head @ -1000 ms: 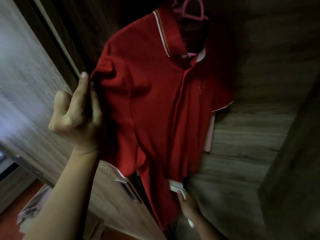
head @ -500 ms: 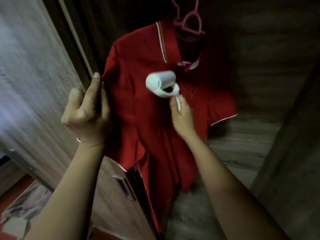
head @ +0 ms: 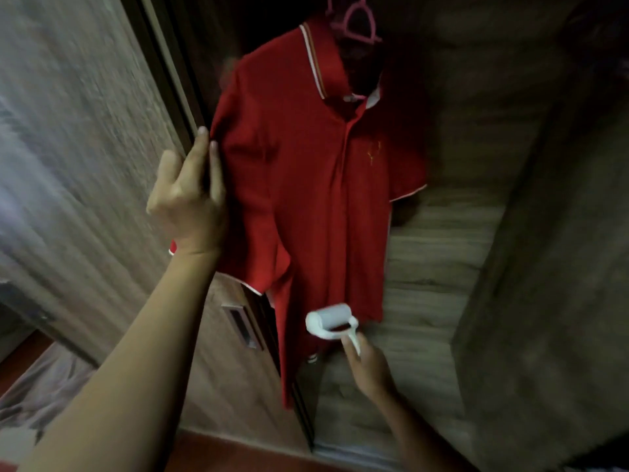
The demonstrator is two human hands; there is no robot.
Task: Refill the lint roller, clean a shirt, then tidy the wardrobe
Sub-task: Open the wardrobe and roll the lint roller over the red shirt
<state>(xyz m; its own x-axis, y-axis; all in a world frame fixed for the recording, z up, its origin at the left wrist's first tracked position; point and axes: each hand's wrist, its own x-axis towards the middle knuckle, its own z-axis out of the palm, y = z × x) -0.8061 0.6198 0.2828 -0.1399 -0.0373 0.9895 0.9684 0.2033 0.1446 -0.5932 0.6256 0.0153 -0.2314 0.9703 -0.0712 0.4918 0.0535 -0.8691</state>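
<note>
Your left hand (head: 190,199) pinches the sleeve of the red shirt (head: 316,199), thumb and fingers closed on the cloth. Your right hand (head: 369,367) grips the white lint roller (head: 328,321) at the shirt's bottom hem; a pink hanger (head: 354,23) tops the shirt

The bare left arm stretched up from the lower left corner, wrist straight, with the back of the left hand (head: 190,199) toward the camera. Two of its fingers pointed upward and pinched the sleeve edge of the shirt (head: 316,185); the rest were curled. The right arm, also bare, rose from the lower right and sat lower in view. The right hand (head: 367,366), slightly blurred, gripped the handle of the roller (head: 328,320), with one finger laid along the handle and the knuckles turned toward the camera.
</note>
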